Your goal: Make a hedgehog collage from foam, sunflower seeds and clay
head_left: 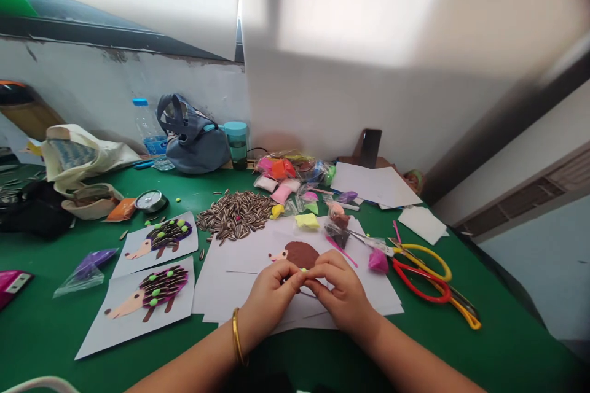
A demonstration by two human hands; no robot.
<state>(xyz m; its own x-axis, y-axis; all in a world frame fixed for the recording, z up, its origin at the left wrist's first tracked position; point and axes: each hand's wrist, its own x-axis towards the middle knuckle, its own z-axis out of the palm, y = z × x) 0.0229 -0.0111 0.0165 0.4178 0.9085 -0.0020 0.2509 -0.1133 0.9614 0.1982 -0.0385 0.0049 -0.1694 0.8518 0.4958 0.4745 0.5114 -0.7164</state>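
My left hand [275, 291] and my right hand [340, 290] meet over the stacked white paper [244, 288], fingers pinched together. A small yellow-green bit of clay [303, 269] shows between their fingertips. Just beyond them lies a clay hedgehog [302, 255] with a brown body and pale face, its lower part hidden by my fingers. To the left are two finished-looking hedgehog pictures, one upper [161, 239] and one lower [150, 298], with seed spines and green dots. A heap of striped sunflower seeds [237, 215] lies behind the paper.
Red-and-yellow handled scissors [421, 273] and a pink clay lump [378, 261] lie right of the paper. Bagged coloured clay [281, 169] is piled at the back. Along the wall stand a blue bag [196, 147], a cup [237, 144], a water bottle [152, 135] and a phone [370, 147].
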